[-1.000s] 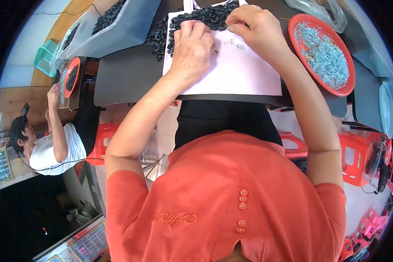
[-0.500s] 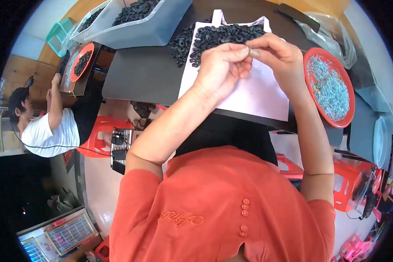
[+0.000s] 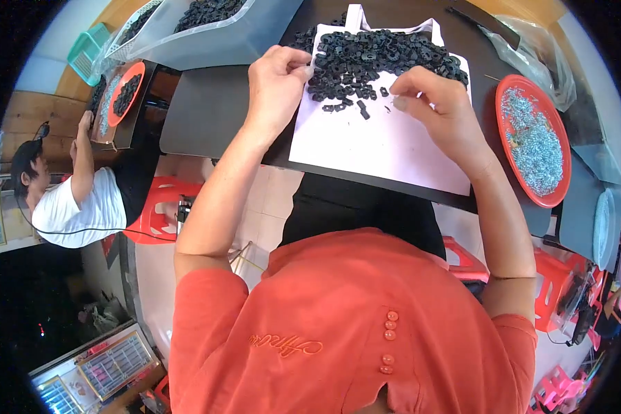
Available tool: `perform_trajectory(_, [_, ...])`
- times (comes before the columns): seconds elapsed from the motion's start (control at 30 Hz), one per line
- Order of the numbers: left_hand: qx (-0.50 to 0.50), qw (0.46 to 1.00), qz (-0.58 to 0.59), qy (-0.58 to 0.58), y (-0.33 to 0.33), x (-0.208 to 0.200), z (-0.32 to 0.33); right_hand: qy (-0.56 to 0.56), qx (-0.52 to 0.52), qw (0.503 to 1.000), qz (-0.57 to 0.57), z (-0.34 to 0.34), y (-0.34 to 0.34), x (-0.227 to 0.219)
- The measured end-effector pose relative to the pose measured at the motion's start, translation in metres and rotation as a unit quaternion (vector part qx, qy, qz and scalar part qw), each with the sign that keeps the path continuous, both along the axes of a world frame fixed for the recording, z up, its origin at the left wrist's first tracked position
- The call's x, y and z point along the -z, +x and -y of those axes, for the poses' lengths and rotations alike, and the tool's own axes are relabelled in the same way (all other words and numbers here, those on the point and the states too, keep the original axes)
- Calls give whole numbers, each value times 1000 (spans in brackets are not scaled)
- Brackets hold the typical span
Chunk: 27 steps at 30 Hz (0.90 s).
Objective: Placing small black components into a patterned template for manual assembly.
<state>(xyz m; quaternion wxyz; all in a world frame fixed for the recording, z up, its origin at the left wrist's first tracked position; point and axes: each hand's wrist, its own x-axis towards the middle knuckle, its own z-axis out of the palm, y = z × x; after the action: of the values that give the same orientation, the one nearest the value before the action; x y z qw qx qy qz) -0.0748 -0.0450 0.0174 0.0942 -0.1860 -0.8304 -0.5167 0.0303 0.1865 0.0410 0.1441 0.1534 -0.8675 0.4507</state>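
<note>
A pale pinkish-white cloth bag (image 3: pixel 386 162) with handles lies flat on the dark table, a heap of small black plastic parts (image 3: pixel 372 55) spread over its far half. My left hand (image 3: pixel 276 83) is at the bag's left edge, beside the heap. Its fingers are drawn together; anything between them is too small to make out. Over the bag, just right of a few loose black parts (image 3: pixel 363 108), my right hand (image 3: pixel 438 103) has thumb and forefinger bent toward each other in a pinch. What sits at those fingertips, if anything, is unclear.
A red plate (image 3: pixel 564 172) of small light-blue pieces stands at the right, near a clear plastic bag (image 3: pixel 541 58). A grey bin (image 3: pixel 262 34) of black parts is at the far left. Beyond it a person in white (image 3: pixel 83 203) sits by another red plate (image 3: pixel 138 74).
My hands were together over the bag and are now apart. The left has moved left to the bag's edge, the right slightly down. Loose black parts now show between them.
</note>
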Motion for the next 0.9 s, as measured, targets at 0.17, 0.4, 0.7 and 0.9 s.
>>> perform_trajectory(0.17, [14,972,-117,-202,-2,-4,-14,99,-28,995,3,0,0,10])
perform_trajectory(0.4, [62,982,-58,-168,0,1,-29,174,-46,983,-44,0,2,7])
perform_trajectory(0.7, [76,970,-147,-179,-4,7,-40,163,-49,985,-39,-3,3,9])
perform_trajectory(0.9, [102,988,-115,13,19,-7,-46,38,4,999,-28,-7,0,6])
